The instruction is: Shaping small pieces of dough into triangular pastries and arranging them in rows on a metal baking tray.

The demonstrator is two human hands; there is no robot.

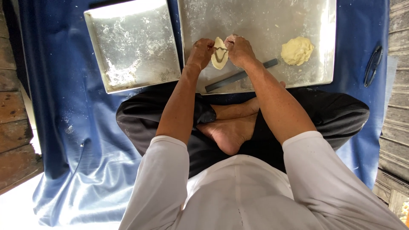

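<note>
While seated cross-legged on a blue cloth (76, 140) spread over a wooden plank floor (12, 119), seen from above through a head-worn camera looking down past a white long-sleeved shirt and dark trousers. Both bare forearms stretched forward over the crossed legs and one bare foot. Left hand (200, 50) and right hand (239, 49) raised together just above the near part of a large metal tray (315, 72) dusted with flour. Between them, a small flattened piece of pale dough (220, 55), roughly oval, with a dark curved line of filling or fold showing across its middle. Left grip pinched on the dough's left edge, right grip pinched on its right edge, fingers curled tight, thumbs hidden behind the knuckles. On the same tray, well to the right of the hands, a rough lump of pale yellow dough (297, 50). Near the tray's front edge, a long dark flat stick (238, 76) lying at a slant, partly passing under the right wrist. To the left, just beside the large tray, a second, smaller square metal tray (128, 47), tilted at an angle, streaked with white flour and holding nothing else. At the far right, on the cloth's edge, a dark folded pair of glasses (373, 64). Scattered flour specks on the cloth near the left knee.
</note>
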